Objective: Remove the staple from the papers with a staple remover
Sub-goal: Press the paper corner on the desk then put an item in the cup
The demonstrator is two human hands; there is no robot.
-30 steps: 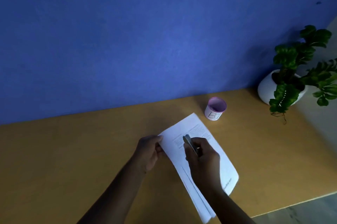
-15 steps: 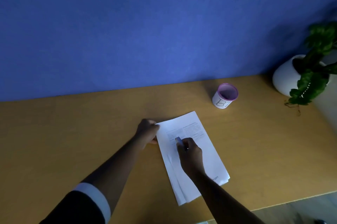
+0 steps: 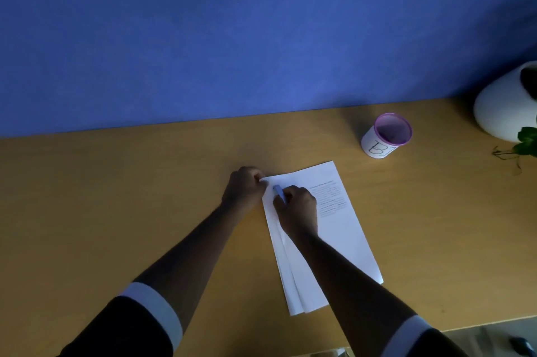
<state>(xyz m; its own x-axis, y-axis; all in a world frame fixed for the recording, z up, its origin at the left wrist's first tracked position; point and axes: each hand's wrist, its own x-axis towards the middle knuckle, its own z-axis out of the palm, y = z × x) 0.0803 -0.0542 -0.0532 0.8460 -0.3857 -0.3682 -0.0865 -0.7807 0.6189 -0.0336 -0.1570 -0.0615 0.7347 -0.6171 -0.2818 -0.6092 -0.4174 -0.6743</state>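
The cup (image 3: pixel 386 136) looks empty. On the bench (image 3: pixel 116 211), the left hand (image 3: pixel 245 186) pinches the papers' (image 3: pixel 343 234) corner; the right hand (image 3: pixel 297 207) grips the staple remover (image 3: pixel 279 192) there. The staple is hidden.

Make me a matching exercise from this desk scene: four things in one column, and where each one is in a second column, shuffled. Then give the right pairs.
Things:
1. staple remover
2. left hand
3. purple-rimmed cup
4. white plant pot

Places:
A. at the right edge of the desk, by the wall
B. pinching the papers' far left corner
C. gripped in the right hand, tip near that corner
D. standing alone on the desk beyond the papers, to the right

Pairs: 1-C, 2-B, 3-D, 4-A
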